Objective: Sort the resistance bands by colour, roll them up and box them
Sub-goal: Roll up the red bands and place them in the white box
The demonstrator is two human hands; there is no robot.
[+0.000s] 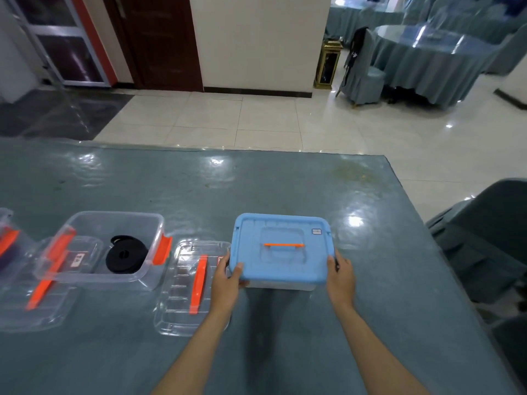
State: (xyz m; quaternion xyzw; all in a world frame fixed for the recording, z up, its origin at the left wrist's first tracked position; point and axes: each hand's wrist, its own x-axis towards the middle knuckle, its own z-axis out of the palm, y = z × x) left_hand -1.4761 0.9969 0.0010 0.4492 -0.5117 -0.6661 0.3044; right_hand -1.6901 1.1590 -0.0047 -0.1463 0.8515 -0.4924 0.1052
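Note:
A box with a blue lid (pixel 281 246) and an orange handle sits near the table's middle, its clear body showing under the front edge. My left hand (pixel 226 280) grips its left side, thumb on the lid. My right hand (pixel 340 276) grips its right side. To the left stands an open clear box (pixel 85 223) with orange latches, holding a rolled black resistance band (pixel 125 258). What is inside the blue-lidded box is hidden.
A clear lid with an orange handle (pixel 196 283) lies just left of my left hand. Another clear lid (pixel 42 295) lies under the open box. A third box (pixel 7 243) is cut off at the left edge. A covered chair (pixel 484 238) stands at the right.

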